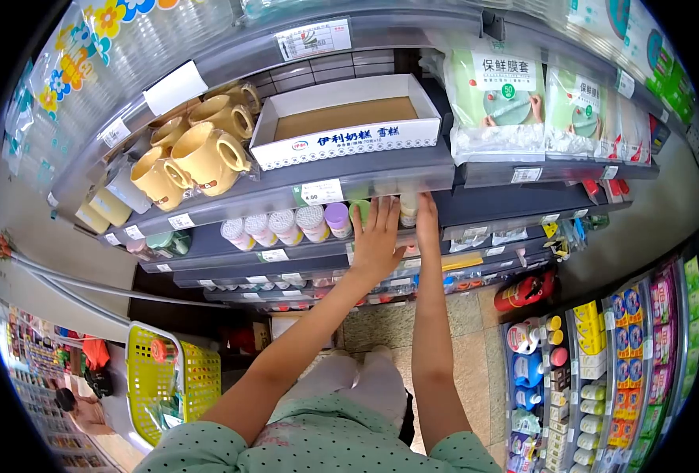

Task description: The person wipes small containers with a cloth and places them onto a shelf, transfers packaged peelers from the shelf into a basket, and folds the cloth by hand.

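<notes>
My left hand [377, 240] reaches into the lower shelf, its fingers stretched out against the front of a green-lidded container [360, 211]. My right hand [427, 224] is raised beside a small pale container [408, 210], which stands between the two hands. Its fingers are straight and seem to touch the side of that container, though its thumb is hidden. Left of my hands stand a purple-lidded container [338, 221] and several white-lidded containers [285, 227] in a row. A price tag [318, 192] is fixed to the shelf edge just above them.
The upper shelf holds yellow mugs [208, 158], a white cardboard tray box [345, 142] and bagged film covers [498, 102]. A yellow-green basket [200, 378] stands at lower left, near another person [85, 414]. Shelves of detergent bottles [527, 369] are at right.
</notes>
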Demonstrator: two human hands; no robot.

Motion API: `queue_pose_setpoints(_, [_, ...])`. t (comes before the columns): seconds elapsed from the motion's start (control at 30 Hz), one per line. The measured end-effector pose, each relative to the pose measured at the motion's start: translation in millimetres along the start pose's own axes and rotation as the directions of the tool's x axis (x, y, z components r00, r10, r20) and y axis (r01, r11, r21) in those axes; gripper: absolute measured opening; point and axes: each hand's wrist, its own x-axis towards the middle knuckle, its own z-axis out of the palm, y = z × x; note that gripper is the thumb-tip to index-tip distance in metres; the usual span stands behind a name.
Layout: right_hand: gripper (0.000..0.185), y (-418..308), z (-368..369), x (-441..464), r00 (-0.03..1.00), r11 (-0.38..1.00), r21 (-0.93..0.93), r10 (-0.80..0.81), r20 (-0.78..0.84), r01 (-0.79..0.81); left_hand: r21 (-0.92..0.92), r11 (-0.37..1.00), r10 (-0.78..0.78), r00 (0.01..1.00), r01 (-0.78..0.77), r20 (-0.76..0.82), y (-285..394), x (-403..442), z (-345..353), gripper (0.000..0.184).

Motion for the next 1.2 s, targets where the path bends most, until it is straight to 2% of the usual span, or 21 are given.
queue_pose_setpoints(0.2, [0.047, -6.1, -0.8, -6.3, 1.000, 0.996, -0.084, -0.025, 0.004, 0.025, -0.011, 0.999, 0.034, 0.999, -0.034, 0.013, -2.8, -3.2, -6.1, 0.092])
queue_pose_setpoints(0.33, [0.047, -12.5, 7.3, -10.2, 0.998, 0.999, -0.019, -0.039, -0.053, 0.038, -0.084, 0.996, -0.010, 0.999, 0.007, -0.038, -4.5, 3.7, -3.6, 0.092])
queue_pose_setpoints(0.43, [0.045, -16.6, 12.1, -15.3, 0.994, 0.997, -0.012, -0.071, -0.087, 0.070, -0.058, 0.996, -0.066, 0.996, 0.063, -0.053, -7.0, 15.9, -4.4, 0.092])
queue_pose_setpoints(0.53, [0.043, -17.7, 17.5, -21.7, 0.984, 0.991, -0.015, -0.133, -0.116, 0.132, -0.017, 0.993, -0.112, 0.991, 0.113, 0.068, -7.7, 20.5, -5.0, 0.093])
queue_pose_setpoints(0.67, [0.040, -17.7, 17.9, -22.0, 0.977, 0.982, -0.041, -0.186, -0.104, 0.182, 0.021, 0.995, -0.094, 0.996, 0.094, -0.001, -11.8, 19.3, 3.9, 0.092])
queue_pose_setpoints(0.73, [0.039, -21.7, 17.5, -26.2, 0.982, 0.985, -0.060, -0.165, -0.093, 0.159, 0.049, 0.996, -0.069, 0.996, 0.072, -0.047, -12.3, 17.4, 5.2, 0.091])
queue_pose_setpoints(0.83, [0.039, -25.0, 17.1, -28.8, 0.987, 0.990, -0.083, -0.124, -0.098, 0.116, 0.068, 0.994, -0.085, 0.996, 0.083, 0.024, -11.6, 18.2, 1.0, 0.090])
queue_pose_setpoints(0.93, [0.039, -20.9, 17.0, -25.6, 0.983, 0.986, -0.090, -0.148, -0.108, 0.139, 0.030, 0.997, -0.076, 0.997, 0.076, 0.015, -13.4, 17.7, 2.8, 0.090])
queue_pose_setpoints(1.0, [0.040, -25.0, 15.2, -24.8, 0.978, 0.981, -0.106, -0.175, -0.116, 0.163, -0.081, 0.994, -0.073, 0.997, 0.072, -0.018, -18.0, 15.6, 0.8, 0.088])
queue_pose_setpoints(1.03, [0.041, -30.2, 13.2, -26.0, 0.973, 0.982, -0.034, -0.190, -0.129, 0.187, -0.134, 0.989, -0.072, 0.997, 0.067, -0.038, -21.3, 13.6, -2.3, 0.087])
queue_pose_setpoints(1.1, [0.044, -41.1, 6.6, -32.5, 0.964, 0.966, 0.111, -0.213, -0.160, 0.232, -0.098, 0.987, -0.140, 0.986, 0.130, -0.095, -23.6, 0.0, -16.6, 0.085])
queue_pose_setpoints(1.13, [0.045, -42.0, 1.3, -36.5, 0.963, 0.970, 0.042, -0.230, -0.138, 0.238, -0.081, 0.984, -0.170, 0.978, 0.161, -0.124, -24.8, -8.4, -25.9, 0.084])
queue_pose_setpoints(1.17, [0.047, -42.9, -5.5, -42.2, 0.962, 0.969, -0.027, -0.245, -0.116, 0.244, -0.131, 0.972, -0.207, 0.975, 0.196, -0.077, -27.6, -19.0, -31.3, 0.086])
queue_pose_setpoints(1.2, [0.049, -43.2, -11.2, -47.3, 0.961, 0.964, -0.098, -0.258, -0.095, 0.249, -0.128, 0.976, -0.188, 0.979, 0.177, -0.078, -28.6, -30.6, -33.0, 0.088])
